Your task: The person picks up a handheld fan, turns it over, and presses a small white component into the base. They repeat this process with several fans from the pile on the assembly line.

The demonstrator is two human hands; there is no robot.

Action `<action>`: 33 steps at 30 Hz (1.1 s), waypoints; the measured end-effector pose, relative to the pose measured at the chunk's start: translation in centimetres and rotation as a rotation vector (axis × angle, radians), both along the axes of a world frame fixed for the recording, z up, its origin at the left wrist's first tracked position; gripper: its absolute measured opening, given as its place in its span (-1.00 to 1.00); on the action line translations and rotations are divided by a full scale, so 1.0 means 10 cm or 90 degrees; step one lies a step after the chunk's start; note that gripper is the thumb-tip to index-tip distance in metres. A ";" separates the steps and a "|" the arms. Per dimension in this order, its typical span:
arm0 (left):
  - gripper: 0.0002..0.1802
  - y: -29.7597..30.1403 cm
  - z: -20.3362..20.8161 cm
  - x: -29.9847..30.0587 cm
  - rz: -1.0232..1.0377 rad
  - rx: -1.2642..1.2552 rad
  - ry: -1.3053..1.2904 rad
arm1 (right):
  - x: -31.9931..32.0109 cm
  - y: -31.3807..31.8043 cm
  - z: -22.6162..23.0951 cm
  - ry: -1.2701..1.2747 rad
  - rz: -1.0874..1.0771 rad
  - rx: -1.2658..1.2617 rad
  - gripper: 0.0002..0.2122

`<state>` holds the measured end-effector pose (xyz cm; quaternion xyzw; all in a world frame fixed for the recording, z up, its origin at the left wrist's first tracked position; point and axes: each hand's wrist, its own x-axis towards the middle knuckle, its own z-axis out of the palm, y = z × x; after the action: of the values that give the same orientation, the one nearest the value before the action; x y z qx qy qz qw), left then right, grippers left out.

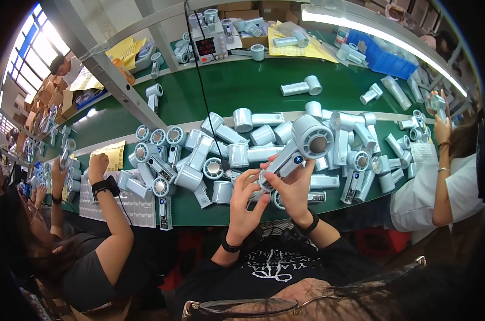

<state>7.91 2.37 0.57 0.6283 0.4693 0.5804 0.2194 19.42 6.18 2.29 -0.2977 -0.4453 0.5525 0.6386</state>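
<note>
A pale blue handheld fan [313, 140] is tilted in front of me, its round head up and to the right. A small blue light glows on its handle. My right hand [293, 187] is closed around the handle, thumb lying along it. My left hand [246, 202] has its fingers curled at the handle's lower end; part of that grip is hidden. Just left of the fan, a black cable [204, 91] hangs down to a plug [226, 172] among a heap of similar fans [237, 155].
A metal rail [181, 119] runs behind the heap, with a green conveyor surface [226, 88] beyond. Behind it stand a power supply [205, 47] and a blue bin [384, 56]. Co-workers sit close on both sides; one arm [114, 214] reaches over a white tray [141, 206].
</note>
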 end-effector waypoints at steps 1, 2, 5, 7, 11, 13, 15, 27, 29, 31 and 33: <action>-0.95 -0.02 -0.05 -0.01 -0.056 -0.037 -0.093 | 0.01 -0.02 -0.02 -0.037 -0.006 0.018 -0.33; -0.95 -0.04 -0.11 -0.02 -0.112 -0.075 -0.187 | 0.01 -0.02 -0.03 -0.075 -0.011 0.036 -0.28; -0.95 -0.11 -0.21 -0.10 -0.203 -0.114 -0.323 | 0.19 0.03 -0.17 -0.142 0.023 0.112 -0.12; -0.94 -0.15 -0.26 -0.18 -0.268 -0.117 -0.411 | 0.45 0.09 -0.19 -0.176 0.044 0.149 -0.04; -0.93 -0.21 -0.36 -0.30 -0.300 -0.176 -0.419 | 0.82 0.27 0.10 -0.586 0.063 0.243 -0.03; -0.86 -0.23 -0.35 -0.32 -0.302 -0.191 -0.415 | 0.85 0.30 0.24 -0.694 0.005 0.343 -0.08; -0.73 -0.20 -0.32 -0.34 -0.306 -0.208 -0.396 | 0.85 0.34 0.31 -0.575 -0.006 0.307 -0.10; -0.66 -0.19 -0.19 -0.30 -0.153 -0.112 -0.246 | 0.81 0.47 0.34 -0.415 0.128 0.618 -0.32; -0.65 -0.19 -0.19 -0.25 -0.097 -0.054 -0.201 | 0.74 0.43 0.30 -0.382 0.050 0.741 -0.33; -0.63 -0.21 -0.18 -0.27 0.007 0.060 -0.108 | 0.68 0.30 0.42 -0.363 0.030 0.772 -0.33; -0.63 -0.24 -0.18 -0.38 0.074 0.086 -0.118 | 0.77 0.18 0.46 -0.359 -0.031 0.716 -0.28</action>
<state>4.08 -0.03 -1.21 0.5568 0.4423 0.6782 0.1852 27.11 7.98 6.89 -0.0605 -0.8124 0.1193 0.5676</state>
